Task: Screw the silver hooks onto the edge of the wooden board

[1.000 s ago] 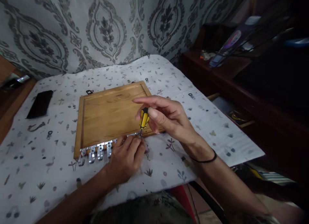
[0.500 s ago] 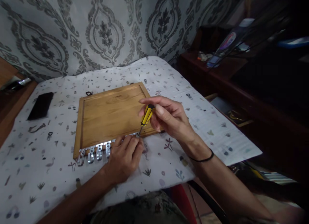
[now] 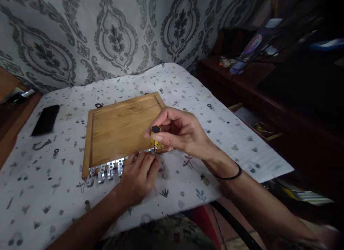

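A wooden board with a raised frame [image 3: 123, 124] lies on the cloth-covered table. Along its near edge runs a row of silver metal hooks [image 3: 110, 170]. My right hand [image 3: 178, 131] pinches a small yellow and black screwdriver [image 3: 154, 138] between thumb and fingers. The screwdriver stands nearly upright, its tip down at the hook strip by the board's near edge. Just left of the tip, my left hand [image 3: 139, 176] presses with curled fingers on the strip and board edge. Its fingers cover several hooks, so exactly what they grip is hidden.
A black phone-like slab [image 3: 45, 120] lies on the patterned tablecloth [image 3: 67, 207] at the left. Small hangers sit beyond the board, such as a black one [image 3: 99, 105]. To the right stand a dark red desk [image 3: 228, 78], a tilted bottle [image 3: 249, 49] and an open drawer [image 3: 255, 124].
My right hand has shifted left and tipped the screwdriver from a rightward slant to nearly upright, the fingers now closed around its handle. My left hand has stayed in place.
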The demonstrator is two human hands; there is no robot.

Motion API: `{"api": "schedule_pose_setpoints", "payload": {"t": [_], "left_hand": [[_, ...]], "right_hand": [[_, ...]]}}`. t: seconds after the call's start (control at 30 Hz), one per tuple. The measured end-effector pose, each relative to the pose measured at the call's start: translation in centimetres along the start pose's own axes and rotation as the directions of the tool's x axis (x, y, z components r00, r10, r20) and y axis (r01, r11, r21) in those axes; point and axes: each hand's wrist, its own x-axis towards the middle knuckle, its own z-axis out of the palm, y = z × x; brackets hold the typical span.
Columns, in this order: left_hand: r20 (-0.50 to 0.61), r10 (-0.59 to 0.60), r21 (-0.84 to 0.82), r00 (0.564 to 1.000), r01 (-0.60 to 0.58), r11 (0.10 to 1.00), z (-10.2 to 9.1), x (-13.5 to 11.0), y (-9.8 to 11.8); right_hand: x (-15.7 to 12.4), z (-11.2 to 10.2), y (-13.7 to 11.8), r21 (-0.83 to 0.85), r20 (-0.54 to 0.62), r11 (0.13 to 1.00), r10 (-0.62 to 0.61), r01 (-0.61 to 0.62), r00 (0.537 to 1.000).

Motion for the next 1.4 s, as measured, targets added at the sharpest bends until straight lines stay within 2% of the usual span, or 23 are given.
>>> {"api": "schedule_pose_setpoints", "payload": {"t": [0.13, 0.23, 0.33, 0.47, 0.63, 0.8, 0.93, 1.03, 1.1, 1.2, 1.4], "left_hand": [[-0.004, 0.006, 0.002, 1.000, -0.006, 1.000, 0.1, 0.1, 0.0], [0.001, 0.004, -0.006, 1.000, -0.004, 1.000, 0.0, 0.0, 0.0], [0.004, -0.003, -0.003, 1.000, 0.003, 1.000, 0.0, 0.0, -0.1], [0.005, -0.004, 0.002, 1.000, 0.004, 1.000, -0.1, 0.0, -0.1], [0.001, 0.004, -0.010, 1.000, -0.004, 1.000, -0.1, 0.0, -0.1], [0.016, -0.002, -0.011, 1.000, 0.002, 1.000, -0.1, 0.0, 0.0], [0.010, -0.007, -0.006, 1.000, 0.007, 1.000, 0.0, 0.0, 0.0], [0.008, -0.008, -0.012, 1.000, 0.008, 1.000, 0.0, 0.0, 0.0], [0.006, -0.010, -0.019, 1.000, 0.010, 1.000, 0.0, 0.0, 0.0], [0.005, -0.012, -0.026, 1.000, 0.012, 1.000, 0.0, 0.0, 0.0], [0.013, -0.007, -0.029, 1.000, 0.007, 1.000, 0.0, 0.0, 0.0]], "right_hand": [[0.2, -0.4, -0.9, -0.062, 0.132, 0.998, 0.005, 0.003, 0.991], [0.3, -0.6, -0.9, -0.108, 0.158, 0.994, 0.029, -0.012, 0.987], [0.4, -0.2, -0.2, -0.096, 0.075, 0.995, -0.003, 0.010, 0.997], [0.5, 0.4, 0.3, -0.193, -0.056, 0.973, -0.136, 0.122, 0.989], [0.4, -0.2, -0.6, -0.267, 0.021, 0.959, -0.098, 0.100, 0.995], [0.2, -0.9, -0.8, -0.198, 0.102, 0.980, -0.012, 0.032, 0.995], [0.2, -0.3, 0.0, -0.166, 0.035, 0.985, -0.035, 0.041, 0.999], [0.1, 0.2, 0.6, -0.241, -0.067, 0.967, -0.105, 0.086, 0.992], [0.1, 0.3, 0.7, -0.289, -0.087, 0.952, -0.126, 0.096, 0.988], [0.2, -0.1, 0.3, -0.331, -0.049, 0.939, -0.112, 0.090, 0.993], [0.1, -0.9, -0.6, -0.384, 0.122, 0.919, -0.049, 0.092, 0.991]]}}
